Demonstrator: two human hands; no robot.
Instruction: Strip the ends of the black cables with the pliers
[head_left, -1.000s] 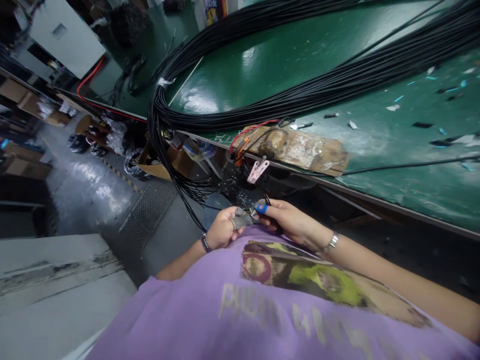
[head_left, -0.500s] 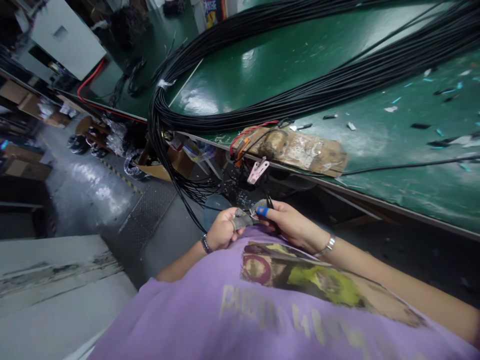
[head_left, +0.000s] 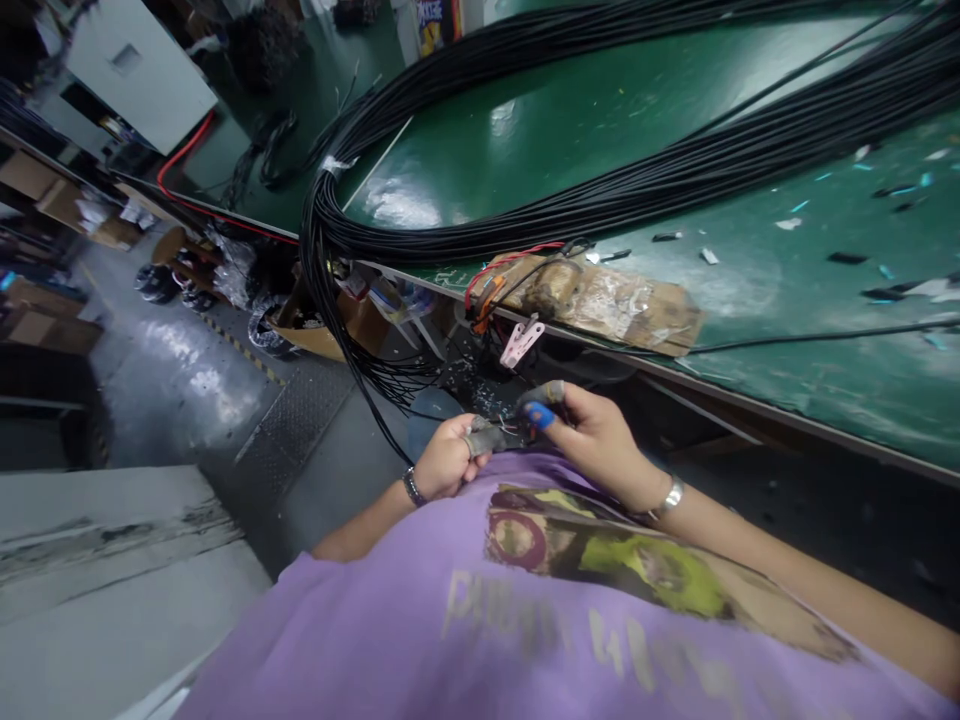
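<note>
Black cable bundle [head_left: 525,215] above hands

Two hands [head_left: 525,440], one cable bundle [head_left: 600,195], one pink clip [head_left: 520,341].

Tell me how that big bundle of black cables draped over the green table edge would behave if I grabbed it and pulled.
The cable bundle would probably feel floppy, since it bends sharply over the edge of the green table. It looks heavy, being many strands thick. Loose ends hanging below the edge may splay or snag rather than follow together.
</note>
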